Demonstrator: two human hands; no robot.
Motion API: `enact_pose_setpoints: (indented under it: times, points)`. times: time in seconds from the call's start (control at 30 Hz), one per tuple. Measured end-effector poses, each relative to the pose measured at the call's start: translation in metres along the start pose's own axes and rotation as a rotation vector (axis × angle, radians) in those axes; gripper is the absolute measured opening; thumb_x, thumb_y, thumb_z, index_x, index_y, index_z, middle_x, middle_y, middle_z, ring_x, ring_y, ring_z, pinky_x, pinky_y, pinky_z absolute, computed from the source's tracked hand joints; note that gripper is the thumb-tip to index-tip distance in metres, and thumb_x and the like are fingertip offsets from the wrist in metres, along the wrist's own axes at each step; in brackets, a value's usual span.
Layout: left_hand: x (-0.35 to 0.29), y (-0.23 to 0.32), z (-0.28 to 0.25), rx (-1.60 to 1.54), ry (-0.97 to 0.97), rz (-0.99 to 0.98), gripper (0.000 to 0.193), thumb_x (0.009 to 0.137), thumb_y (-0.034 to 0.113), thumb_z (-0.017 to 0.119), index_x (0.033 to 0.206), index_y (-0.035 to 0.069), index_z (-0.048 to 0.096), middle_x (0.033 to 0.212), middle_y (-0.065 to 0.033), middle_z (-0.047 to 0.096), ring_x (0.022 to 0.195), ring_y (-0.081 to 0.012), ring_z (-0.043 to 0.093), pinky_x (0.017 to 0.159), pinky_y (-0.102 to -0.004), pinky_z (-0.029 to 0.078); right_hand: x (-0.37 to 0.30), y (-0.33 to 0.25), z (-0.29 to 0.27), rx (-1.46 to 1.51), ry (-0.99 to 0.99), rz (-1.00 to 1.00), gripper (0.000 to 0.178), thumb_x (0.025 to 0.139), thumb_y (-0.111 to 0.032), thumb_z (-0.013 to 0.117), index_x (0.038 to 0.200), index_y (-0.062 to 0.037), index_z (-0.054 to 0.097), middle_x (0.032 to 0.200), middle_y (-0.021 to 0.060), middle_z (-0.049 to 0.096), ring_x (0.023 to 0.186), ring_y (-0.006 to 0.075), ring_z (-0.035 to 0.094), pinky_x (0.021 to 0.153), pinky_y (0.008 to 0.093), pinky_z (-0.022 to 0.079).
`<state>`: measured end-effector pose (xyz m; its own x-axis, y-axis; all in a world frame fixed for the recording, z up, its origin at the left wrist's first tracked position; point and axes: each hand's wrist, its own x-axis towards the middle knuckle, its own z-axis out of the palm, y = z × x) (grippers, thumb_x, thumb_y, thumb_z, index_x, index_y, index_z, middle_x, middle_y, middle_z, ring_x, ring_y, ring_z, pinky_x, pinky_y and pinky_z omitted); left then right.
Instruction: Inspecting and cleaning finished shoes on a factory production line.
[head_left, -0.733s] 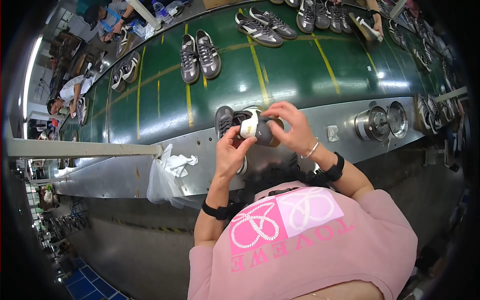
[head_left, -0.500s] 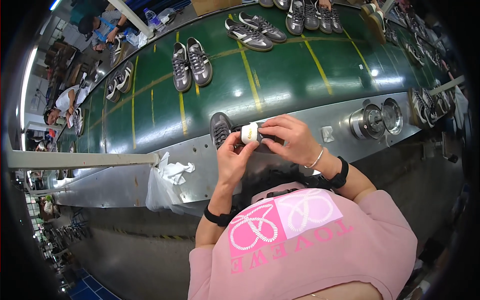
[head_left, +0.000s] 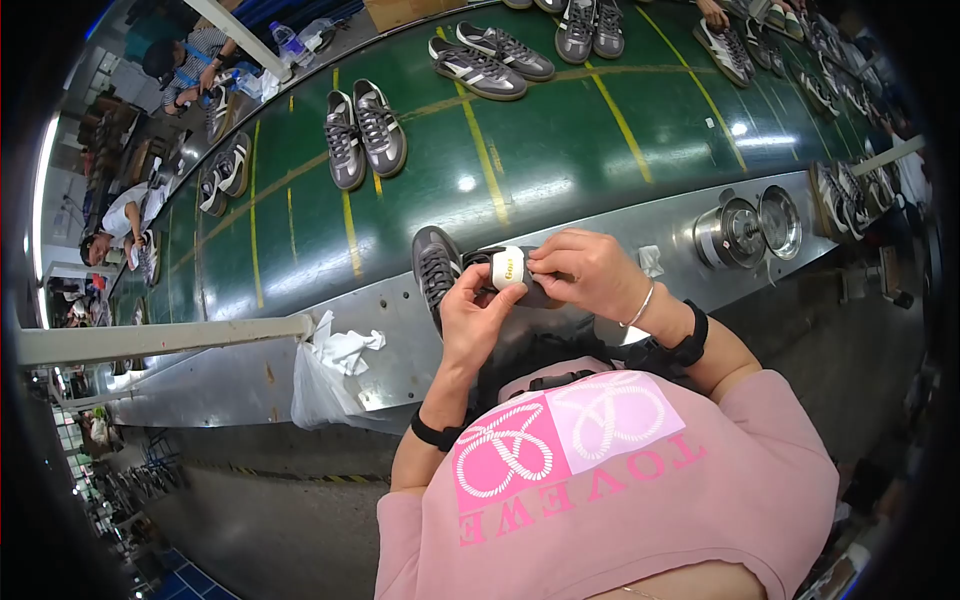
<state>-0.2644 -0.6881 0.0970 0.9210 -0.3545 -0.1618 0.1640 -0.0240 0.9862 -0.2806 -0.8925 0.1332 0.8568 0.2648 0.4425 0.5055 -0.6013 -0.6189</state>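
Over the metal ledge I hold a dark grey sneaker [head_left: 535,290], mostly hidden by my hands. A white tongue with gold print [head_left: 507,268] faces up between them. My left hand [head_left: 478,322] pinches the tongue's near-left edge between thumb and fingers. On the other side, my right hand [head_left: 592,272] has its bent fingers closed on the shoe's edge beside the tongue. Just left of my hands, a second dark grey sneaker with black laces [head_left: 436,272] stands on the ledge, toe away from me.
Beyond the metal ledge [head_left: 640,215] runs a green conveyor belt [head_left: 420,215] carrying several sneaker pairs [head_left: 365,133]. On the ledge, a round metal pot [head_left: 728,237] stands at right and crumpled white cloth [head_left: 345,345] lies at left. A white rail [head_left: 170,340] juts in. Co-workers [head_left: 190,70] sit across.
My right fingers have drawn in closer against the shoe beside the tongue. The view has shifted slightly. At the far right, another person's hand has moved to a different sneaker pair.
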Motion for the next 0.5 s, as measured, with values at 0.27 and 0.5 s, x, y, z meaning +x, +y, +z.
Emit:
enact_pose_setpoints:
  times: [0.27, 0.5]
  points:
    - [0.013, -0.001, 0.01, 0.016, -0.037, 0.016, 0.027, 0.086, 0.009, 0.075, 0.108, 0.002, 0.062, 0.093, -0.0002, 0.065, 0.078, -0.004, 0.058, 0.065, -0.0184, 0.046, -0.004, 0.005, 0.005, -0.124, 0.086, 0.032, 0.013, 0.071, -0.003, 0.072, 0.083, -0.0021, 0.068, 0.085, 0.008, 0.068, 0.076, 0.0247, 0.065, 0.068, 0.0342, 0.054]
    - [0.015, 0.0, 0.019, 0.04, -0.096, -0.012, 0.028, 0.085, 0.008, 0.074, 0.11, 0.001, 0.063, 0.094, 0.0001, 0.065, 0.079, -0.0036, 0.058, 0.065, -0.0181, 0.045, -0.012, 0.021, -0.002, 0.1, 0.077, 0.296, 0.011, 0.075, -0.003, 0.071, 0.085, -0.0019, 0.068, 0.085, 0.0084, 0.069, 0.075, 0.0204, 0.067, 0.066, 0.0303, 0.053]
